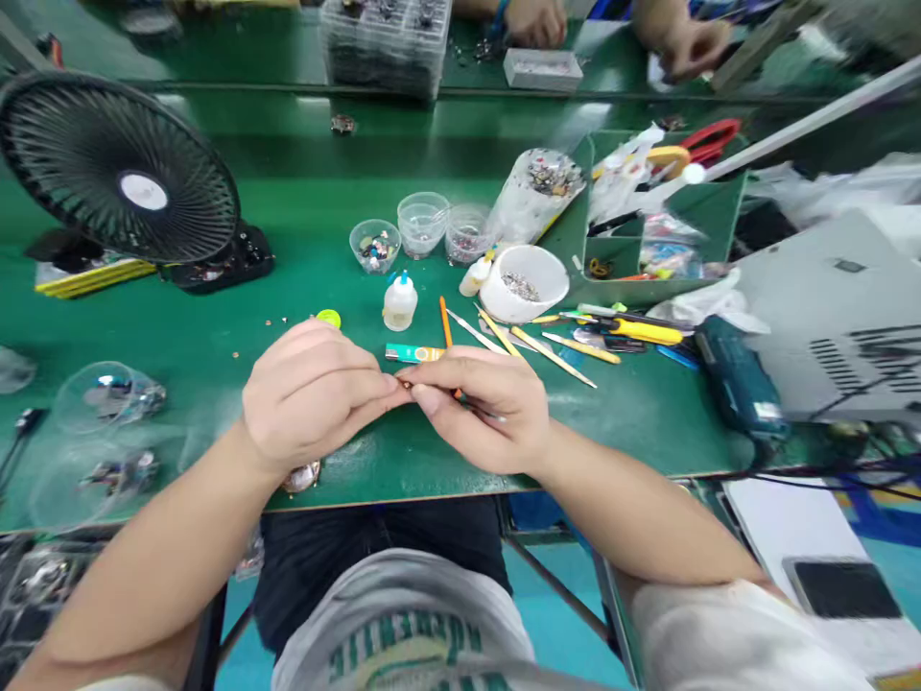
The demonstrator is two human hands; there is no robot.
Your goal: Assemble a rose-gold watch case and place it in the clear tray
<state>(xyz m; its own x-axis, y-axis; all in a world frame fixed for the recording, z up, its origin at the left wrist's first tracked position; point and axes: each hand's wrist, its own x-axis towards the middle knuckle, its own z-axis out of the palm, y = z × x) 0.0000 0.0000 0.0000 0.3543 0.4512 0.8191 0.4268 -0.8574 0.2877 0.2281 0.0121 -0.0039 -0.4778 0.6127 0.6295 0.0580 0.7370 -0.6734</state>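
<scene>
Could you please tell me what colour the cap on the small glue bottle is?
The glue bottle has a blue cap; the head view shows it.

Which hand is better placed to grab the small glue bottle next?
Probably the left hand: the glue bottle stands just beyond it, and the right hand already holds a thin tool.

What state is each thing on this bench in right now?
Left hand: fingers pinched on a small part.
Right hand: fingers closed on the same part, also gripping a thin tool.
Glue bottle: upright, capped.
White bowl: upright, holding small pieces.
Desk fan: upright; running or not, cannot tell.
</scene>
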